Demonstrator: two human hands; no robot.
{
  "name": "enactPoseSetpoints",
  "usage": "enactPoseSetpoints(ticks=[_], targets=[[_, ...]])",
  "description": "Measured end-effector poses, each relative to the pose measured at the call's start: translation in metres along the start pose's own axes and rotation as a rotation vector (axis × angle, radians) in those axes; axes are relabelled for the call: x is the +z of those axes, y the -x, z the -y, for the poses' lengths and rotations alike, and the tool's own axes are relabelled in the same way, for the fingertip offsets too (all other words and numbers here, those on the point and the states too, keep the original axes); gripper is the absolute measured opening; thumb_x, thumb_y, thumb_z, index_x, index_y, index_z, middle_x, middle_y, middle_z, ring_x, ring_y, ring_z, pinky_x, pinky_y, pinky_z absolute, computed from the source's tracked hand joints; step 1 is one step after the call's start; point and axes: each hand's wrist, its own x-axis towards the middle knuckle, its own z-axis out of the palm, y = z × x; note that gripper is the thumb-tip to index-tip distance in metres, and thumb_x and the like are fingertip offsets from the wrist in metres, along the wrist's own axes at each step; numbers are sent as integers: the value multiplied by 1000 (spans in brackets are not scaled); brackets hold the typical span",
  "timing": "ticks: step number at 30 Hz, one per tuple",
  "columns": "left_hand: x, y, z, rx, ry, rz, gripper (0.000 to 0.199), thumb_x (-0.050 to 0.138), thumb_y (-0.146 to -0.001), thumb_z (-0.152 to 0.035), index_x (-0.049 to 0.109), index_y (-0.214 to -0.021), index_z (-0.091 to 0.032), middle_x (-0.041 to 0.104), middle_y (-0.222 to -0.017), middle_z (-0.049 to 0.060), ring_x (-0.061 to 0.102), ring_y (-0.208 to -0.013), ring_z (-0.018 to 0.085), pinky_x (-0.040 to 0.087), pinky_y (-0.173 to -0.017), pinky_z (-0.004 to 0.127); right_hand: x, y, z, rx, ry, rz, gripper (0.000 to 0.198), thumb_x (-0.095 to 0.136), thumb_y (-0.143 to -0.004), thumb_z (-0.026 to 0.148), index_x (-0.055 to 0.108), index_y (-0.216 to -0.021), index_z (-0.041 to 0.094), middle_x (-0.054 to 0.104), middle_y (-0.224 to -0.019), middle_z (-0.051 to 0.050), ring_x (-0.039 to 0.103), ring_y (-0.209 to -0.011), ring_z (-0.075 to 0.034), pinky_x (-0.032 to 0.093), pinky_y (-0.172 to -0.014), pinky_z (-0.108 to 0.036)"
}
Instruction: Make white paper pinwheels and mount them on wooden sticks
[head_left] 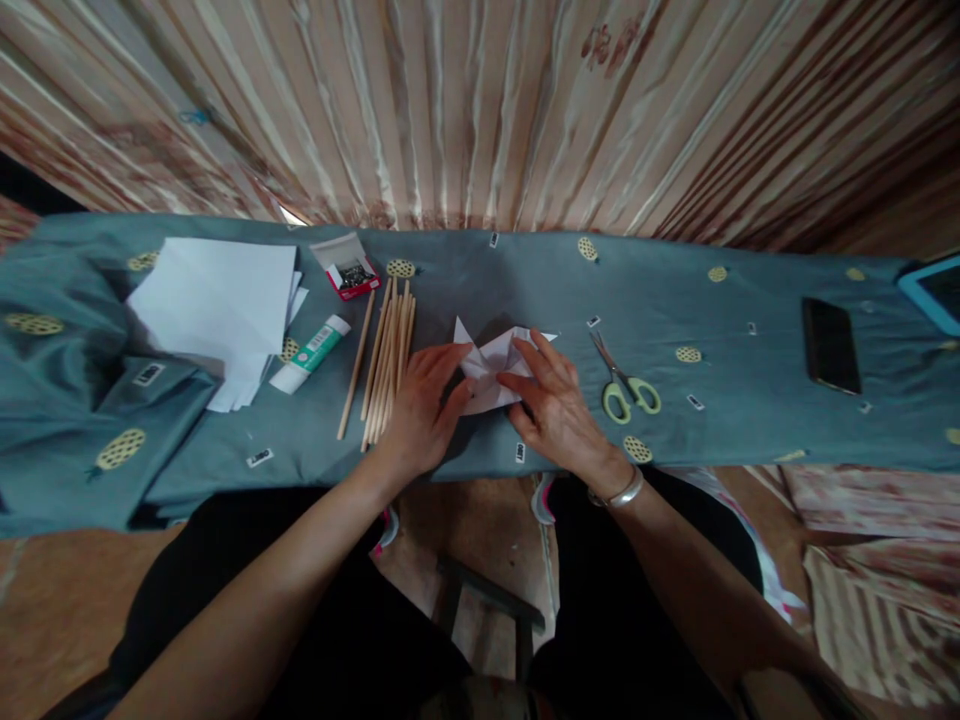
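Observation:
A white piece of paper (493, 362) with pointed, raised corners lies on the cloth-covered table in front of me, partly folded or cut. My left hand (424, 408) grips its left edge between thumb and fingers. On the paper's right side, my right hand (559, 412) holds it with bent fingers, the thumb near the lower edge. Just left of my left hand is a bunch of thin wooden sticks (390, 350), whose lower ends it nearly touches. Green-handled scissors (628, 388) rest to the right of my right hand, blades slightly apart.
A stack of white paper (217, 290) lies at the left, beside a green-and-white glue stick (310, 354). Behind the sticks stands an opened red box (352, 275) of small metal pieces. A dark phone (831, 345) and a blue-edged tablet (934, 290) are at the right. A curtain (487, 110) hangs behind.

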Motion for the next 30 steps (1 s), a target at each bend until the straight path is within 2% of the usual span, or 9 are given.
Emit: enactPoseSetpoints(ticks=[4,8,19,25,30], targets=[[5,0,-8,176,-99,150,37,41,-103,-34,63,-128,-17,68,-129,12,52,-129,27,41,-110,51,-1,0,2,8,0,7,38,49,-87,19,68,-121,17,39,-160,-14,22,-154,-36,32,-116,-59],[8,1,-11,204,-202,224,38,39,-103,-31,63,-128,-16,67,-131,11,48,-134,29,35,-112,52,-1,1,4,-3,-1,5,38,47,-87,18,66,-121,17,40,-160,-14,21,-154,-35,31,-117,-59],[15,1,-8,238,-241,217,41,34,-104,-32,62,-127,-12,67,-129,14,46,-135,30,32,-112,52,0,2,7,15,-19,17,39,45,-89,18,64,-122,14,41,-158,-16,21,-154,-34,31,-119,-59],[15,1,-7,229,-226,222,41,35,-104,-35,61,-129,-13,67,-130,13,47,-133,28,31,-113,50,0,5,8,87,-102,29,44,51,-84,17,64,-126,15,31,-164,-14,15,-156,-36,29,-119,-62],[15,0,-8,235,-249,233,42,34,-105,-37,62,-126,-13,67,-130,12,45,-135,30,29,-114,52,0,6,4,121,-165,32,50,54,-81,16,63,-130,16,28,-165,-13,16,-155,-36,28,-120,-63]])
